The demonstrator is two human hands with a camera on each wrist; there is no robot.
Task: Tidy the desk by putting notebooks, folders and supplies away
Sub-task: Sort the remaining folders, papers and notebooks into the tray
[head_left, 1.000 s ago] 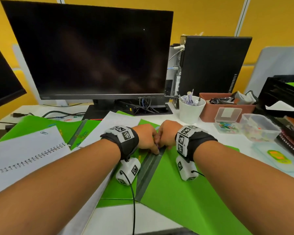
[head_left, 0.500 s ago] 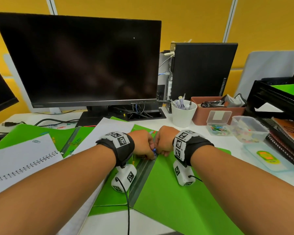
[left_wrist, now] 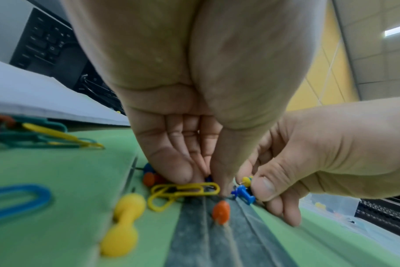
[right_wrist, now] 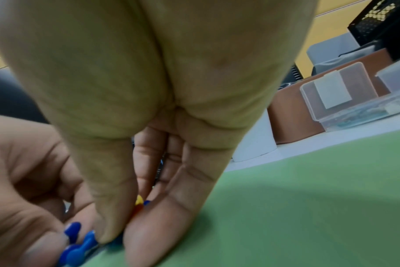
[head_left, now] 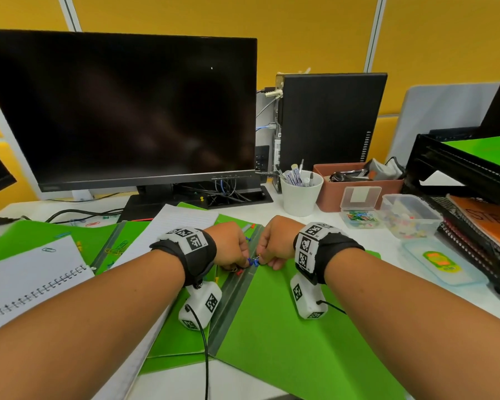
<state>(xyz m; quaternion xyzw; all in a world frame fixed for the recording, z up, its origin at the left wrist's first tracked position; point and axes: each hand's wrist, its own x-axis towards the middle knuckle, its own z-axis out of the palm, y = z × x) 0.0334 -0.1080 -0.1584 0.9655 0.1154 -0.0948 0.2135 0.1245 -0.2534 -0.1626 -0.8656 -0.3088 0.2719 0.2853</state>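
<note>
We see small push pins lying on the grey spine of an open green folder (head_left: 286,327) on the counter (head_left: 387,243). They are plastic, with waisted heads: a blue push pin (left_wrist: 243,194), an orange one (left_wrist: 220,212) and a yellow one (left_wrist: 123,225). A yellow paper clip (left_wrist: 183,189) lies just beside them. Our left hand (head_left: 231,243) has its fingers curled down, the tips closed on the pins at the spine. Our right hand (head_left: 274,241) pinches pins between thumb and fingers; a yellow head shows there. The hands nearly touch. Compared with half a second ago, the hands stay at the same place on the folder, and the blue pin shows more clearly between them.
</note>
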